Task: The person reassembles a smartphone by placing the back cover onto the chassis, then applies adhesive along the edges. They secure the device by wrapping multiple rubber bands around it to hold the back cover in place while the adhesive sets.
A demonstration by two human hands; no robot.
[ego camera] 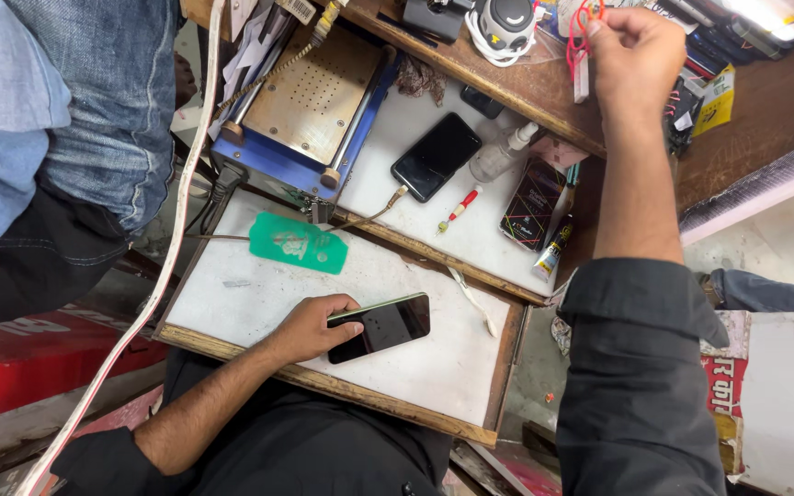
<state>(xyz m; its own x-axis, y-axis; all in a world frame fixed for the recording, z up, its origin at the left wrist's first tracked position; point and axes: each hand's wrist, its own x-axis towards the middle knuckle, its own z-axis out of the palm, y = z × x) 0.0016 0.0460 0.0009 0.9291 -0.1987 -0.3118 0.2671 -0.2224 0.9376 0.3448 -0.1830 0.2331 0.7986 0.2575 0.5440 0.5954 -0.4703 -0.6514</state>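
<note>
1. The left hand (310, 326) grasps a dark smartphone (380, 326) by its left end, fingers curled over the edge, holding it flat on the white work board (434, 367). The phone lies near the board's middle, its free end pointing toward 2 o'clock.
2. The right hand (634, 57) is raised at 1 o'clock from the phone, clenched around a loop of thin red wire (579, 41) over the wooden shelf (526, 87).
3. A green plastic card (298, 243) lies at 11 o'clock from the held phone, well apart from it.
4. A second black phone (436, 156) rests screen-up on the upper white surface, at 12 o'clock from the held one.
5. A small red-handled tool (458, 211) lies just beside that second phone, at its 5 o'clock.
6. A blue machine with a perforated metal plate (310, 92) sits at 11 o'clock, beyond the green card.
7. Another person in denim (94, 101) stands at 10 o'clock, at the frame's left edge.
</note>
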